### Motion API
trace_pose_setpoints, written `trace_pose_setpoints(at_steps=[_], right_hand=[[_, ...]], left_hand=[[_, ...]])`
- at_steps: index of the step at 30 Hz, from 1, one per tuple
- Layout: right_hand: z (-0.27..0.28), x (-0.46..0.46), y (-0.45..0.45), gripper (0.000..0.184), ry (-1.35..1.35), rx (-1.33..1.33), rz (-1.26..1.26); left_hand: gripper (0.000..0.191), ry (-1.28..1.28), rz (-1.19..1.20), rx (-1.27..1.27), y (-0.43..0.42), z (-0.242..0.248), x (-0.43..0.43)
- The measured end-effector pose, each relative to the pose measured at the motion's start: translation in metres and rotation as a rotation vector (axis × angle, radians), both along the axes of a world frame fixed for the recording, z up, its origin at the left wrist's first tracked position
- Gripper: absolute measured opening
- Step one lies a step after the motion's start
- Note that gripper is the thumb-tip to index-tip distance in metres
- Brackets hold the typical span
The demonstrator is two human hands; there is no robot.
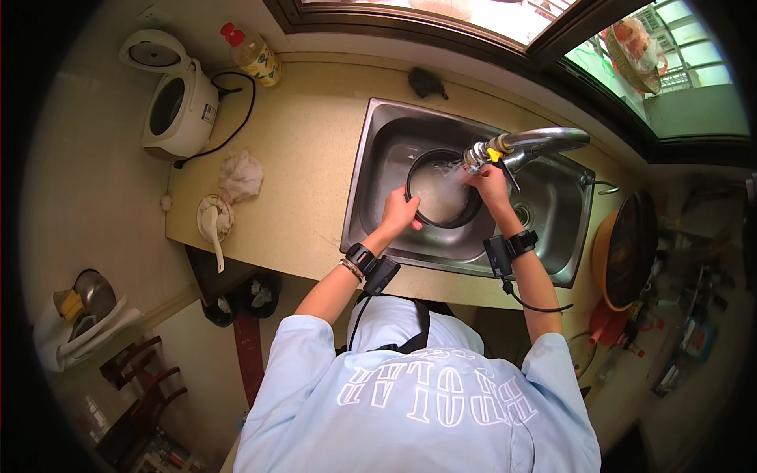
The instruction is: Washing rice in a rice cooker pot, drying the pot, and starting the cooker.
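A dark round pot (pixel 447 221) with cloudy water inside sits in the left basin of a stainless-steel double sink (pixel 390 236). My left hand (pixel 403 208) grips its left rim, thumb on the near side. At the faucet's outlet, above the pot's right side, is my right hand (pixel 486 180); its fingertips are partly hidden by the chrome faucet (pixel 547 137) and its fittings, so its hold cannot be told. Water streams from the outlet into the pot. A yellow piece (pixel 494 155) and a dark lever are on the faucet fitting, close to my right hand.
A white rice cooker (pixel 198 112) with its lid up, a bottle with a red cap (pixel 260 62), a crumpled cloth (pixel 241 175) and a bowl with a white spoon (pixel 214 227) stand left. A dark mesh clump (pixel 426 83) lies behind the sink; a large wok-like pan (pixel 627 248) is right.
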State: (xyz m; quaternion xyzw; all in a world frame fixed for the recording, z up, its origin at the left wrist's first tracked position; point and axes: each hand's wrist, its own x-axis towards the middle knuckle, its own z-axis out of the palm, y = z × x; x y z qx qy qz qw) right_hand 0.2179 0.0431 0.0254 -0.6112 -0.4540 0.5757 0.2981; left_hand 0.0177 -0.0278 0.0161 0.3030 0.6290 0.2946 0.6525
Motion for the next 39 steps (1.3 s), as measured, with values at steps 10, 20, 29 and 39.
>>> trace_pose_setpoints(at_steps=[10,20,29,39], right_hand=[[-0.031,0.027,-0.043,0.026,-0.314,-0.237,0.183],[-0.043,0.027,-0.061,0.022,-0.186,-0.192,-0.042],[0.03,-0.005,-0.059,0.019,-0.975,0.644,0.076],[-0.016,-0.029,-0.009,0.034,0.131,-0.36,0.148]], left_hand=[[0.028,-0.088,0.041,-0.072,-0.006,-0.008,-0.006],[0.063,-0.17,0.026,-0.14,-0.009,-0.017,-0.002],[0.053,-0.525,0.302,0.022,-0.004,-0.024,-0.002],[0.048,-0.495,0.301,0.012,-0.004,-0.032,0.002]])
